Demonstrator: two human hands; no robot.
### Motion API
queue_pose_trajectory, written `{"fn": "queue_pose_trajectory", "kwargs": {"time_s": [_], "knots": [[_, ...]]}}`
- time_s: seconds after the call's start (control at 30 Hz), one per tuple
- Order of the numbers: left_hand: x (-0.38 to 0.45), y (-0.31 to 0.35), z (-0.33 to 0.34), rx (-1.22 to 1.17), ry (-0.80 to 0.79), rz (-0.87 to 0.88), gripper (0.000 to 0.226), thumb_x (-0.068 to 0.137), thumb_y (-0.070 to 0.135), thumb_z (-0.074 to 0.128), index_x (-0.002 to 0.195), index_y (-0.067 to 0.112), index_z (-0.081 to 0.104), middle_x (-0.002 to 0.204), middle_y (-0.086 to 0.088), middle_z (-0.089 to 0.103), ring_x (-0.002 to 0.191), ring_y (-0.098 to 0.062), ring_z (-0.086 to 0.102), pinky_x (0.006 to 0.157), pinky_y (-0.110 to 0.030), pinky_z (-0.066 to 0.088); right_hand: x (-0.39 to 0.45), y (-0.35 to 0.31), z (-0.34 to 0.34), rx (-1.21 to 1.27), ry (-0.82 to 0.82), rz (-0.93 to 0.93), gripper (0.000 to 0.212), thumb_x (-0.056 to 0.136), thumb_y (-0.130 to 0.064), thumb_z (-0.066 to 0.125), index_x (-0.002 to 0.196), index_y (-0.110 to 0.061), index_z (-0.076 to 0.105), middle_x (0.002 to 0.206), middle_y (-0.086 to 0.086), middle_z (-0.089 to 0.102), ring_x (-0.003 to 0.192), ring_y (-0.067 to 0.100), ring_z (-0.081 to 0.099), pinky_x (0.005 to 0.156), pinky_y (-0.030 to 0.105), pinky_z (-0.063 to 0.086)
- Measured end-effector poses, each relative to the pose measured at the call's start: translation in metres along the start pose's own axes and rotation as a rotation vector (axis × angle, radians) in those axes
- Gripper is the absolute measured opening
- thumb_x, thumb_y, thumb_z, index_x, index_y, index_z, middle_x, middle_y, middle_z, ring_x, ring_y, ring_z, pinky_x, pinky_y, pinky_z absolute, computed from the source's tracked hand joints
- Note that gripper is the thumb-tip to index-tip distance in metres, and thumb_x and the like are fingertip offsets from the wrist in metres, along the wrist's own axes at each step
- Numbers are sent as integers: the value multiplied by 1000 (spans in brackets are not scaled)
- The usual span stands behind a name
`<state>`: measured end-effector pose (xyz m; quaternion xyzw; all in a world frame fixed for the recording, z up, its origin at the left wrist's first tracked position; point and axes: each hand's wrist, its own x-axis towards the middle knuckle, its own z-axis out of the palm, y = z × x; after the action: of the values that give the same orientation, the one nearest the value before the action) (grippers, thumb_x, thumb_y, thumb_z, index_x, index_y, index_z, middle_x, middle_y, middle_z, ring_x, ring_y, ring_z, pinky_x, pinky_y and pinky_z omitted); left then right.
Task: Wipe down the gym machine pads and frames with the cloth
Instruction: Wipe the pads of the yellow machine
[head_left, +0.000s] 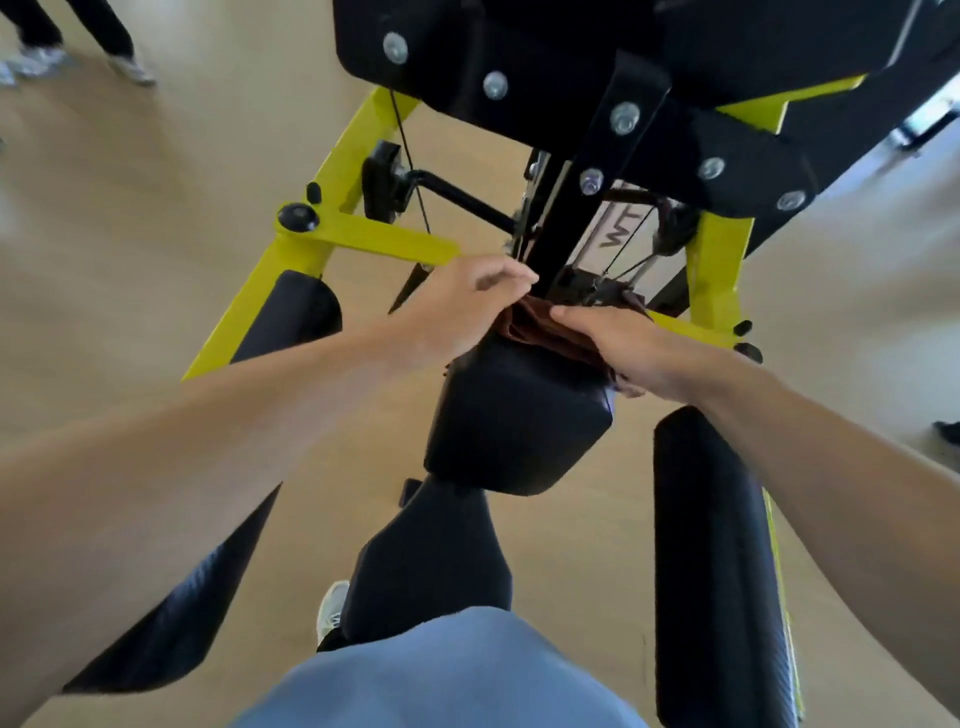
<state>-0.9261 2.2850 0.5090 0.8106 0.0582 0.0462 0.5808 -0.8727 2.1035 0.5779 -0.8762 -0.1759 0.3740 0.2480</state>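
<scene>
There is one camera, on the person's head. It looks forward and down, from very close above the black padded machine seat (519, 421). The yellow metal frame (363, 236) lies beyond the seat.

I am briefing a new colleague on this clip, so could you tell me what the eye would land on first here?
First, the two hands meeting mid-frame: the left hand and right hand both on a dark brown cloth at the top of a black pad. Next, the bright yellow frame spreading to both sides behind them. Above looms a black plate studded with silver bolts.
</scene>
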Motion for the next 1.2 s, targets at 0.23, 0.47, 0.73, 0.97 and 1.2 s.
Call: {"fn": "queue_pose_trajectory", "kwargs": {"time_s": [0.23,0.47,0.73,0.97,1.2], "knots": [[27,21,-1,459,-430,-310,53,106,41,28,105,19,76,115,-1,69,111,-22,59,97,-34,40,41,13,7,-21,-18,90,35,99,-41,49,110,-18,74,106,6,77,97,25,73,87,40,58],[39,53,15,443,-585,-419,68,103,51,21,102,15,79,105,-6,74,97,-23,64,88,-37,39,35,39,-27,27,-187,117,39,97,-50,59,113,-19,76,105,5,79,105,27,74,101,45,55],[35,18,-41,369,-489,-457,18,83,42,68,92,27,72,113,1,69,87,-16,65,82,-34,49,42,-16,-14,-120,-93,-82,19,101,-33,60,118,-25,67,106,-2,69,99,16,65,83,30,51],[34,60,-25,667,-646,-272,20,102,37,48,118,38,60,110,11,61,83,-5,51,61,-25,38,30,-5,-45,-336,-199,104,28,102,-32,61,129,-29,66,126,-4,68,120,21,61,102,47,52],[32,57,-8,721,-642,-311,23,104,41,44,112,31,63,102,8,57,90,-13,51,72,-29,37,33,18,-30,27,-257,35,23,106,-25,53,126,-28,65,114,-2,69,109,21,63,95,41,53]]}}
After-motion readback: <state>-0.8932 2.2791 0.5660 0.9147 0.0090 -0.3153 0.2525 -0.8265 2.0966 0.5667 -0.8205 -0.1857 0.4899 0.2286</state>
